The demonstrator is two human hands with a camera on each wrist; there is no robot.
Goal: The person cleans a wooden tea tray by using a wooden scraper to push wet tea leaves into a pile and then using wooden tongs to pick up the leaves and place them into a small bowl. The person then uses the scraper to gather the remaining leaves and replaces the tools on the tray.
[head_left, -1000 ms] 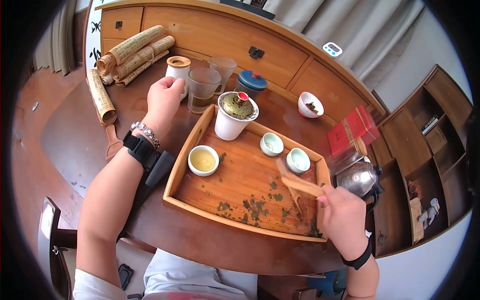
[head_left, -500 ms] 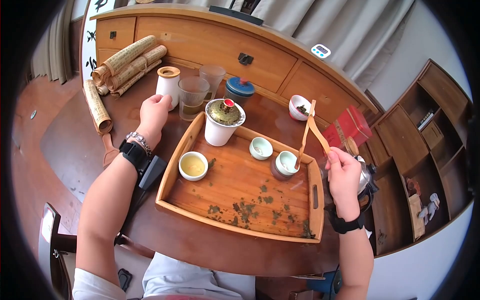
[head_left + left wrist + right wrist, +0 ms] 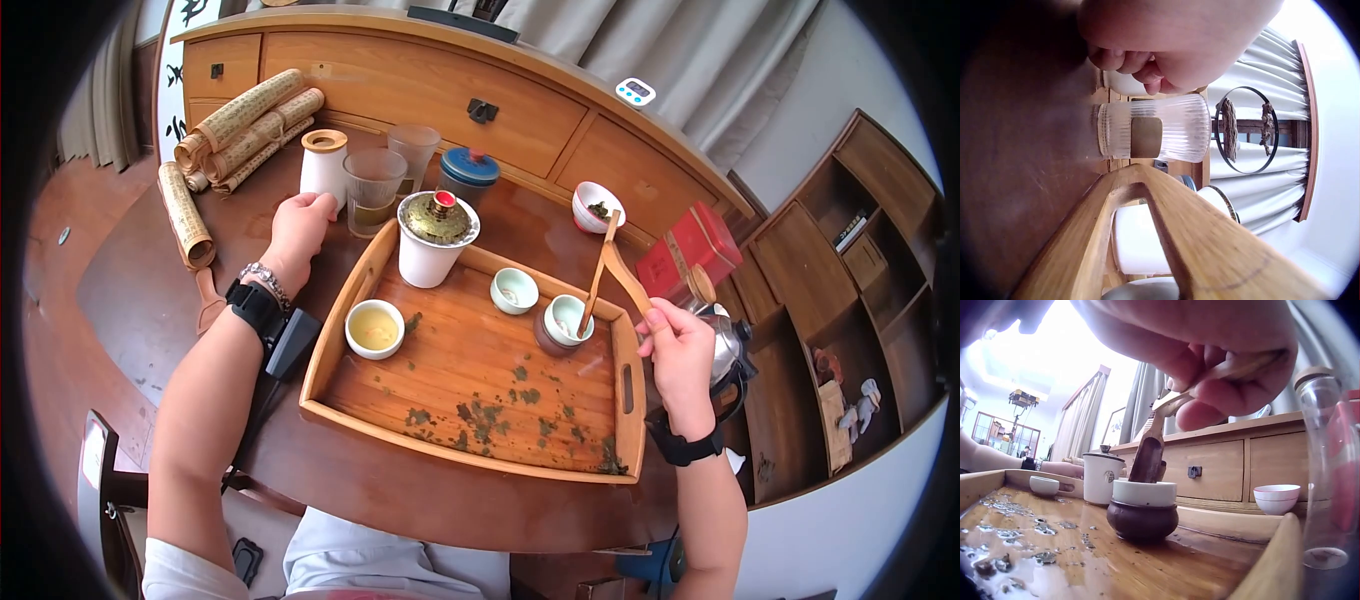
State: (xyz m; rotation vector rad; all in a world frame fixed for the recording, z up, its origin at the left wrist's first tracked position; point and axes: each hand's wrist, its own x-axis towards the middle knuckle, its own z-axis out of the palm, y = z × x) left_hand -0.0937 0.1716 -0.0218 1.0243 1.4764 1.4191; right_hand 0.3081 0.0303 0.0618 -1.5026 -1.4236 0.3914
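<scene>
Near the white jar with a wooden lid (image 3: 322,165), my left hand (image 3: 293,245) has curled fingers, its knuckles low beside the jar. Nothing shows in that hand. My right hand (image 3: 684,360) pinches wooden tea tongs (image 3: 628,275) over the right end of the wooden tray (image 3: 470,465). A darker wooden scoop-like piece (image 3: 1148,457) angles down from the tongs into a pale cup (image 3: 1145,494). That cup sits on a small dark brown pot (image 3: 1142,520). Beside it stands another pale green cup (image 3: 514,290). A white lidded cup (image 3: 435,245) and a cup of yellow tea (image 3: 375,330) share the tray.
Wet tea leaves (image 3: 480,417) lie scattered on the tray. Behind it stand two glasses, one ribbed (image 3: 373,185), and a blue-lidded jar (image 3: 468,172). A bowl of leaves (image 3: 598,207), a red tin (image 3: 688,250) and a kettle (image 3: 730,350) are to the right; paper scrolls (image 3: 255,125) at left.
My right hand has lifted the tongs from the tray's leafy right front and swung them up to the pale cup on the dark pot. My left hand has lowered slightly beside the white jar.
</scene>
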